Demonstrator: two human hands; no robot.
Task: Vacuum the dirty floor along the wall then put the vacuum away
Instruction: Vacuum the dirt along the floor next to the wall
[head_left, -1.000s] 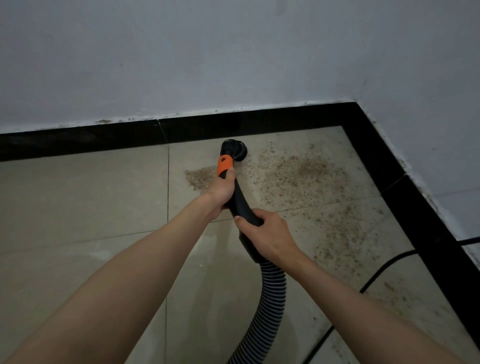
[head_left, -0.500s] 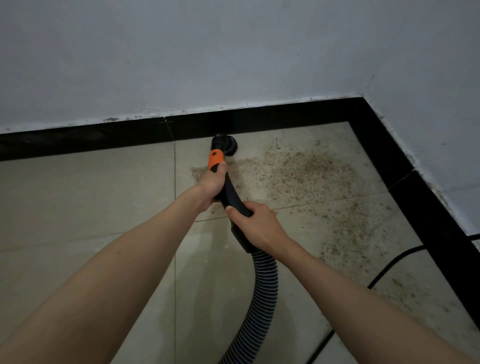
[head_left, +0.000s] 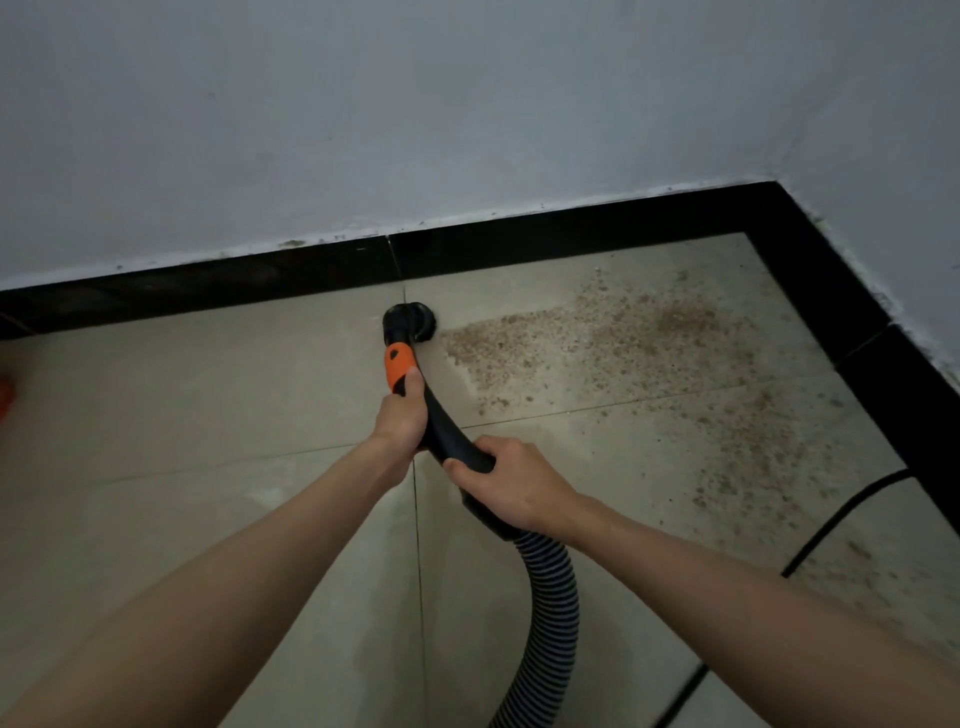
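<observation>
1. Head view, tool: the round black nozzle (head_left: 410, 318) sits on the tiled floor (head_left: 208, 415), close to the black skirting (head_left: 208, 283) without visibly touching it. Behind it runs the curved black wand (head_left: 449, 428), with an orange collar (head_left: 398, 368) just behind the nozzle.
2. Head view, hands: the left hand (head_left: 401, 415) grasps the wand directly below the orange collar and is the nearer hand to the nozzle. The right hand (head_left: 511, 486) is clenched around the wand's rear end, where the ribbed hose (head_left: 550, 597) joins.
3. Head view, key relation: the wand's long axis points away from the person towards the wall (head_left: 363, 130). The brown dirt patch (head_left: 597, 343) begins just right of the nozzle and spreads rightwards to the corner.
4. Judgement: the coming stroke calls for a sideways sweep to the right, parallel to the skirting; most of the dirt is not yet collected.
5. Head view, surface and room: pale tiles with grout lines, grey painted walls meeting at a corner on the right. A black power cord (head_left: 831, 525) lies across the floor at right, within the sweep path; snagging appears possible.
6. An orange object (head_left: 6, 396) shows at the left edge; unidentifiable.
</observation>
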